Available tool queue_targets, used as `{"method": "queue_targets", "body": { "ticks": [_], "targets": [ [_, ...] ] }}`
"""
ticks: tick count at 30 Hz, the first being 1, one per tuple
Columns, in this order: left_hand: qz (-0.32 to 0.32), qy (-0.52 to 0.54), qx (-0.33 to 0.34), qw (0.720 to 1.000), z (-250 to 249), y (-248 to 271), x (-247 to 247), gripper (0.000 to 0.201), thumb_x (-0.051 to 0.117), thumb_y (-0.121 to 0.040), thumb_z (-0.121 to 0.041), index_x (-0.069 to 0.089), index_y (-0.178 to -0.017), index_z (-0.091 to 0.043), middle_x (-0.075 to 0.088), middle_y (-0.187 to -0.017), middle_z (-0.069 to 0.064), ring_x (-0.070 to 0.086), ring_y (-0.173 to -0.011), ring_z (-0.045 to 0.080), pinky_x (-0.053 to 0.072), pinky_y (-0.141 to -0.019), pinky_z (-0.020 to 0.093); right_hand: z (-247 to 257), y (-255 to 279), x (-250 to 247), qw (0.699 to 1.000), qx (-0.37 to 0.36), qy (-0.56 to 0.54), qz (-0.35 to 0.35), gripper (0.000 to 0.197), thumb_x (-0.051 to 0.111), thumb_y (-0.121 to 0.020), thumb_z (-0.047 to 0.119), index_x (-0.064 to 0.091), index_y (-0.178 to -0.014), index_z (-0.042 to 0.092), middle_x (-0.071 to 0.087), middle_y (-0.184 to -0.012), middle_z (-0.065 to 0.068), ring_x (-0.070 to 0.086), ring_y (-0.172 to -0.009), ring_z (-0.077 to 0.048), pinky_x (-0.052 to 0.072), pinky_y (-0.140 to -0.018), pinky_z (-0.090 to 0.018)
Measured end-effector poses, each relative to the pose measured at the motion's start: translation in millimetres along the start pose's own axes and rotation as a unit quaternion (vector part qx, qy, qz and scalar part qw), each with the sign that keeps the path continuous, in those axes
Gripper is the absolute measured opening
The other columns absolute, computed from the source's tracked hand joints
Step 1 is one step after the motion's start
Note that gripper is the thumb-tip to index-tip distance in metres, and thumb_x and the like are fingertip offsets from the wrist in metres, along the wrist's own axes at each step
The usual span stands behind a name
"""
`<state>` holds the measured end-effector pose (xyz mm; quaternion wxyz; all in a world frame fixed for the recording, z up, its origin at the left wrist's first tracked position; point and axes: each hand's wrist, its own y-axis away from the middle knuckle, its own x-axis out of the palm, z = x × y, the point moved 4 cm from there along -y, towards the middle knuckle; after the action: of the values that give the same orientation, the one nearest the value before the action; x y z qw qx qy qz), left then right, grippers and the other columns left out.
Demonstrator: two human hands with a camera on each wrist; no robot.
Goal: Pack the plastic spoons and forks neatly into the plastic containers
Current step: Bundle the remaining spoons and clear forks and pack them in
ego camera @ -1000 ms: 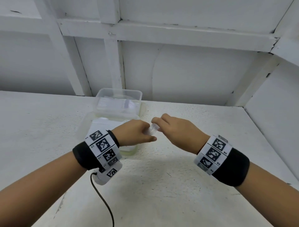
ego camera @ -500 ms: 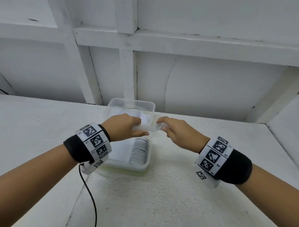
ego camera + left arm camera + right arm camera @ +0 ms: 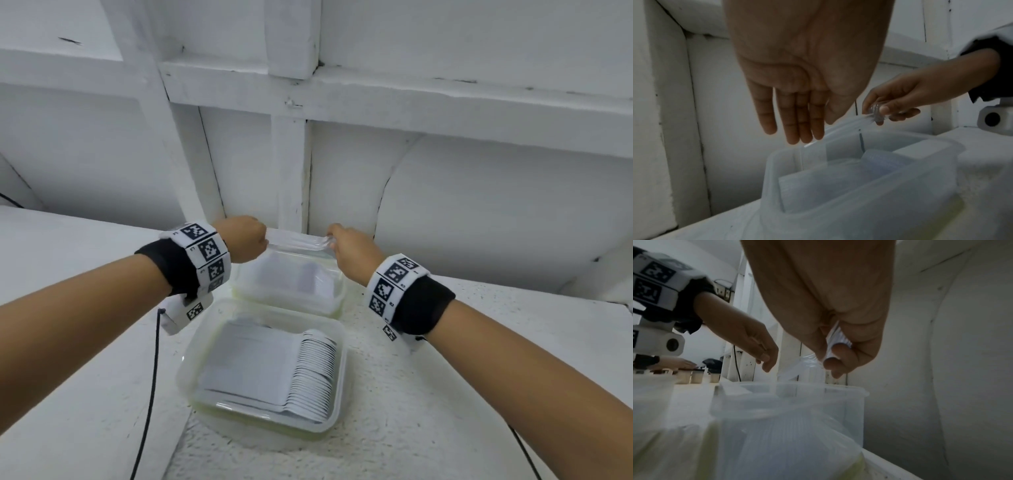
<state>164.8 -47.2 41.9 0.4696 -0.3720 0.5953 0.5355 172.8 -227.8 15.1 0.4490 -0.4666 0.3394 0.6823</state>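
While steadying the left end of the stack of clear cutlery [image 3: 297, 240] with the straight fingers [image 3: 793, 113] of the left hand [image 3: 245, 238] and pinching the right end in the right hand [image 3: 352, 253], keep level above the far container [image 3: 339, 301] by the wall. Lower flat, in line with the pieces already inside. No brand or label legible; only black-and-white square markers on the wristbands [image 3: 205, 253], small characters unreadable.
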Motion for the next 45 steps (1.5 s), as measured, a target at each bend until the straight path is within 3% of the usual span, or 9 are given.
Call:
{"method": "queue_targets", "body": {
  "ticks": [7, 13, 19, 23, 27, 33, 36, 41, 45],
  "targets": [
    [0.066, -0.053, 0.053, 0.995, -6, -23, 19, 0.043, 0.027, -0.1, -0.015, 0.044, -0.139, -0.02, 0.045, -0.142, 0.002, 0.043, -0.128, 0.023, 0.035, -0.102, 0.031, 2, -24, 20, 1.0, -0.001, 0.017, 0.018, 0.028, 0.036, -0.094, 0.002, 0.043, -0.121, 0.007, 0.05, -0.108, -0.017, 0.056, -0.087, -0.034, 0.049, -0.075, -0.037],
    [0.093, -0.058, 0.068, 0.992, -7, -34, 32, 0.043, 0.028, -0.099, -0.011, 0.045, -0.138, -0.019, 0.043, -0.144, 0.001, 0.039, -0.132, 0.021, 0.029, -0.107, 0.027, 5, -27, 26, 0.999, -0.002, 0.025, 0.043, 0.037, 0.034, -0.091, -0.003, 0.041, -0.127, 0.006, 0.047, -0.113, -0.016, 0.056, -0.089, -0.034, 0.048, -0.077, -0.037],
    [0.069, -0.055, 0.095, 0.992, -9, -37, 32, 0.037, 0.038, -0.098, -0.014, 0.055, -0.13, -0.017, 0.05, -0.137, 0.001, 0.044, -0.127, 0.019, 0.031, -0.102, 0.023, 8, -33, 33, 0.994, -0.016, 0.058, 0.095, 0.029, 0.035, -0.092, 0.0, 0.043, -0.119, 0.005, 0.058, -0.102, -0.017, 0.054, -0.079, -0.029, 0.043, -0.067, -0.033],
    [0.035, -0.044, 0.103, 0.993, -11, -40, 27, 0.031, 0.042, -0.095, -0.014, 0.067, -0.114, -0.011, 0.063, -0.12, 0.004, 0.054, -0.104, 0.021, 0.039, -0.086, 0.022, 7, -37, 31, 0.992, 0.002, 0.044, 0.115, 0.024, 0.038, -0.093, 0.007, 0.049, -0.115, 0.009, 0.06, -0.107, -0.013, 0.058, -0.09, -0.029, 0.049, -0.079, -0.036],
    [0.035, -0.042, 0.091, 0.994, -12, -44, 25, 0.023, 0.05, -0.094, -0.019, 0.064, -0.11, -0.01, 0.064, -0.113, 0.005, 0.055, -0.107, 0.023, 0.042, -0.084, 0.026, 11, -48, 30, 0.989, 0.013, 0.038, 0.141, 0.025, 0.044, -0.091, 0.006, 0.054, -0.115, 0.005, 0.06, -0.114, -0.013, 0.051, -0.089, -0.024, 0.043, -0.078, -0.031],
    [0.037, -0.058, 0.08, 0.994, -15, -46, 24, 0.026, 0.047, -0.095, -0.018, 0.064, -0.114, -0.011, 0.062, -0.116, 0.004, 0.054, -0.109, 0.022, 0.04, -0.081, 0.026, 4, -55, 23, 0.985, 0.027, 0.012, 0.168, 0.031, 0.057, -0.092, 0.022, 0.062, -0.118, 0.006, 0.062, -0.119, -0.009, 0.057, -0.109, -0.025, 0.039, -0.079, -0.025],
    [0.036, -0.055, 0.082, 0.994, -15, -46, 23, 0.027, 0.046, -0.095, -0.017, 0.064, -0.115, -0.012, 0.062, -0.117, 0.004, 0.054, -0.109, 0.022, 0.042, -0.084, 0.027, 2, -53, 24, 0.987, 0.034, -0.006, 0.16, 0.033, 0.053, -0.094, 0.027, 0.064, -0.114, 0.003, 0.064, -0.116, -0.011, 0.059, -0.1, -0.025, 0.041, -0.076, -0.026],
    [0.028, -0.041, 0.081, 0.995, -13, -44, 24, 0.027, 0.043, -0.095, -0.016, 0.063, -0.112, -0.01, 0.063, -0.113, 0.005, 0.054, -0.104, 0.021, 0.038, -0.077, 0.024, 0, -52, 29, 0.991, 0.04, -0.026, 0.125, 0.029, 0.054, -0.094, 0.018, 0.063, -0.118, 0.006, 0.062, -0.122, -0.009, 0.057, -0.112, -0.025, 0.042, -0.093, -0.029],
    [0.02, -0.039, 0.072, 0.996, -13, -44, 22, 0.031, 0.037, -0.096, -0.015, 0.062, -0.113, -0.007, 0.062, -0.113, 0.009, 0.047, -0.09, 0.021, 0.036, -0.075, 0.024, 1, -51, 33, 0.994, 0.038, -0.014, 0.097, 0.026, 0.054, -0.093, 0.015, 0.062, -0.115, 0.004, 0.062, -0.117, -0.011, 0.057, -0.108, -0.027, 0.04, -0.081, -0.026]
  ]
}}
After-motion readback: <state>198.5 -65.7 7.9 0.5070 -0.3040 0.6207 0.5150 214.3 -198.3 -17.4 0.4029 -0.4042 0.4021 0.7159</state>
